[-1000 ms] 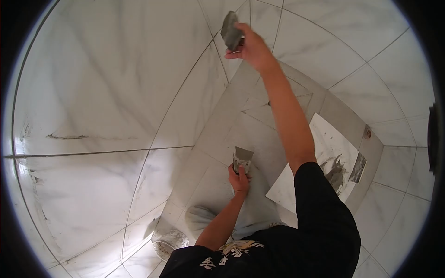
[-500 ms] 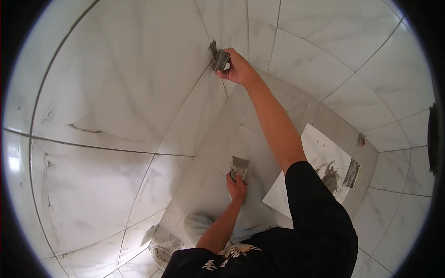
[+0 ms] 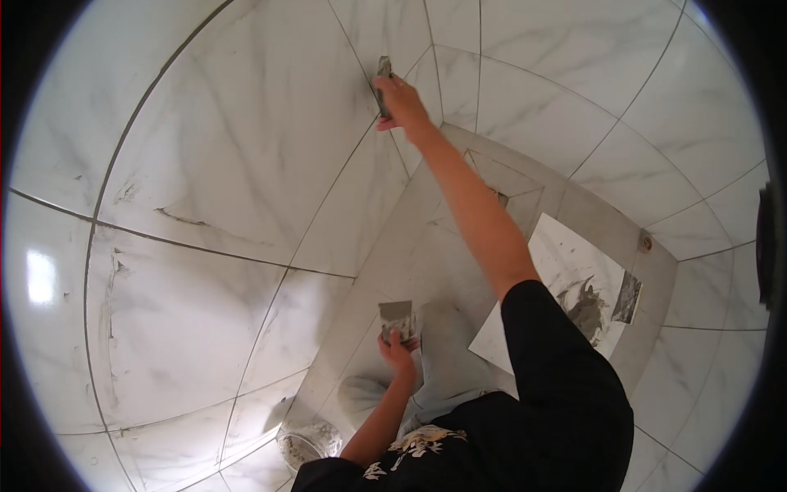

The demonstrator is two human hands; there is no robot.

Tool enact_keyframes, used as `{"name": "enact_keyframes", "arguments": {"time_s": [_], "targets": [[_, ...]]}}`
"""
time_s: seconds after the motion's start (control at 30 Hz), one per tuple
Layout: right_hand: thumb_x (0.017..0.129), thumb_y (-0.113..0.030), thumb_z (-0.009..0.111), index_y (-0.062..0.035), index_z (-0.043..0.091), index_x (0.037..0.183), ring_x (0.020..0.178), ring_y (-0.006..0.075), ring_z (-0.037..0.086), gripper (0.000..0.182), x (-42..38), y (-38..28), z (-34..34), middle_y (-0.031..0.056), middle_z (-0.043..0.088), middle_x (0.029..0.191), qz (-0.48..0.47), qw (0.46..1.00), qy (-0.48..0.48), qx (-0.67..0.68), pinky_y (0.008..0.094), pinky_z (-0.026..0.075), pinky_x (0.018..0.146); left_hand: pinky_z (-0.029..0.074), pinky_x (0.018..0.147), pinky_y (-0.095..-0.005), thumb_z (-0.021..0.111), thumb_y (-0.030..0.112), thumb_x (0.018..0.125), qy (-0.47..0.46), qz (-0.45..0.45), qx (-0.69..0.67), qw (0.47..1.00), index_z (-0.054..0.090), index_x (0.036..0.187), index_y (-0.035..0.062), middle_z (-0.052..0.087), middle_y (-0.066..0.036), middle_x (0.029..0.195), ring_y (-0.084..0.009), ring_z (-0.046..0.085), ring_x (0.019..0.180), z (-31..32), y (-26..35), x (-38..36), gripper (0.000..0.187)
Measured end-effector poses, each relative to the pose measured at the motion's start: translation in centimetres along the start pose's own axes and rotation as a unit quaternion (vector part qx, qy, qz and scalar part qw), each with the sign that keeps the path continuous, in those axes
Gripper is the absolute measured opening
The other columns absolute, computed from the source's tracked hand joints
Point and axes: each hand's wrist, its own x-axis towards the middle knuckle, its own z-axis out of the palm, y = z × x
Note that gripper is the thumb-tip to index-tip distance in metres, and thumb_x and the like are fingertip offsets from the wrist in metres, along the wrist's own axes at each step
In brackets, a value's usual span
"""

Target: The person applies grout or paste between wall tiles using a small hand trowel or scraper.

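Low in the middle, my left hand (image 3: 398,351) is closed around a flat scraper (image 3: 396,316) whose broad blade is smeared with grey paste. My right arm reaches up to the tiled wall, where my right hand (image 3: 401,102) is closed on a narrow dark tool (image 3: 383,88). That tool lies edge-on over a dark joint between large white marbled tiles (image 3: 238,115); whether its blade touches the tile cannot be told. Grey smears mark the tiles on the left.
A loose white tile (image 3: 545,287) bearing grey paste (image 3: 586,310) lies on the grey floor to the right. Beside it is a dark smeared piece (image 3: 627,297). A bucket (image 3: 299,449) stands at the lower left. A round drain hole (image 3: 646,243) is at the right.
My right hand has turned, and its tool now shows edge-on instead of broadside. The scraper and my left hand have shifted down and left. The view has also shifted slightly.
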Motion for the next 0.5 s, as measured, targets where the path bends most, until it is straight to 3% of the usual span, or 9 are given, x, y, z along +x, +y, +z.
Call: {"name": "enact_keyframes", "arguments": {"time_s": [0.03, 0.1, 0.17, 0.23, 0.27, 0.33, 0.43, 0.5], "targets": [[0.09, -0.044, 0.059, 0.0036, 0.058, 0.117, 0.053, 0.0203, 0.058, 0.055, -0.1, 1.4, 1.2, 0.0063, 0.056, 0.074, -0.058, 0.997, 0.046, -0.032, 0.0358, 0.057, 0.053, 0.055, 0.046, -0.0334, 0.055, 0.023, 0.099, 0.005, -0.008, -0.002, 1.0, 0.044, 0.126, 0.0045, 0.066, -0.013, 0.086, -0.0241, 0.065, 0.055, -2.0, 0.6, -0.3, 0.034], [0.09, -0.044, 0.059, 0.0032, 0.057, 0.121, 0.051, 0.0209, 0.056, 0.056, -1.1, 3.8, 3.6, 0.0068, 0.056, 0.075, -0.064, 0.995, 0.054, -0.046, 0.0365, 0.057, 0.053, 0.055, 0.046, -0.0334, 0.055, 0.023, 0.099, 0.012, -0.015, 0.001, 1.0, 0.044, 0.126, 0.0048, 0.066, -0.014, 0.085, -0.0244, 0.065, 0.055, -5.8, 1.0, -1.2, 0.034], [0.089, -0.044, 0.06, 0.0027, 0.057, 0.124, 0.05, 0.0215, 0.055, 0.058, -2.6, 4.4, 3.5, 0.0073, 0.056, 0.077, -0.07, 0.994, 0.064, -0.06, 0.0372, 0.057, 0.054, 0.055, 0.046, -0.0338, 0.055, 0.025, 0.099, 0.081, 0.002, 0.03, 0.996, 0.045, 0.124, 0.005, 0.066, -0.015, 0.083, -0.0245, 0.065, 0.054, -9.7, 1.2, -1.7, 0.034], [0.088, -0.044, 0.06, 0.0004, 0.056, 0.122, 0.058, 0.0267, 0.06, 0.056, -4.0, 3.7, -0.3, 0.0125, 0.059, 0.086, 0.08, 0.992, -0.098, 0.015, 0.0396, 0.058, 0.052, 0.055, 0.048, -0.0335, 0.055, 0.026, 0.098, 0.09, -0.005, 0.039, 0.995, 0.045, 0.123, 0.0054, 0.067, -0.014, 0.084, -0.0243, 0.065, 0.055, -13.2, 2.0, -2.7, 0.034], [0.088, -0.044, 0.06, 0.0004, 0.056, 0.122, 0.058, 0.0267, 0.06, 0.056, -3.6, 4.0, -1.5, 0.0125, 0.059, 0.086, 0.079, 0.992, -0.097, 0.013, 0.0396, 0.058, 0.052, 0.055, 0.049, -0.0332, 0.056, 0.027, 0.098, 0.101, -0.012, 0.048, 0.994, 0.045, 0.122, 0.0058, 0.067, -0.014, 0.085, -0.0241, 0.066, 0.056, -14.4, 2.3, -3.0, 0.033], [0.091, -0.042, 0.057, -0.0029, 0.055, 0.111, 0.06, 0.0268, 0.058, 0.043, -1.3, 5.8, -3.4, 0.0121, 0.057, 0.088, 0.181, 0.974, -0.029, 0.132, 0.0428, 0.059, 0.057, 0.054, 0.049, -0.0324, 0.057, 0.029, 0.097, 0.098, -0.012, 0.049, 0.994, 0.047, 0.119, 0.0059, 0.066, -0.014, 0.083, -0.0243, 0.065, 0.058, -15.6, 2.9, -3.9, 0.033], [0.093, -0.037, 0.054, -0.0049, 0.052, 0.102, 0.061, 0.0263, 0.055, 0.034, 2.4, 5.9, -4.5, 0.0128, 0.054, 0.091, 0.197, 0.95, -0.079, 0.229, 0.0448, 0.059, 0.062, 0.052, 0.051, -0.0311, 0.059, 0.032, 0.096, 0.09, 0.01, 0.047, 0.995, 0.05, 0.114, 0.0063, 0.065, -0.013, 0.082, -0.0237, 0.065, 0.06, -17.3, 3.2, -4.8, 0.033], [0.093, -0.036, 0.053, -0.0049, 0.051, 0.103, 0.061, 0.026, 0.055, 0.033, 3.8, 3.8, -3.7, 0.0127, 0.054, 0.093, 0.197, 0.95, -0.071, 0.232, 0.0442, 0.06, 0.064, 0.052, 0.052, -0.0307, 0.059, 0.032, 0.096, 0.085, 0.029, 0.044, 0.995, 0.05, 0.114, 0.0065, 0.065, -0.013, 0.082, -0.023, 0.065, 0.061, -18.5, 2.8, -5.0, 0.033]]}}
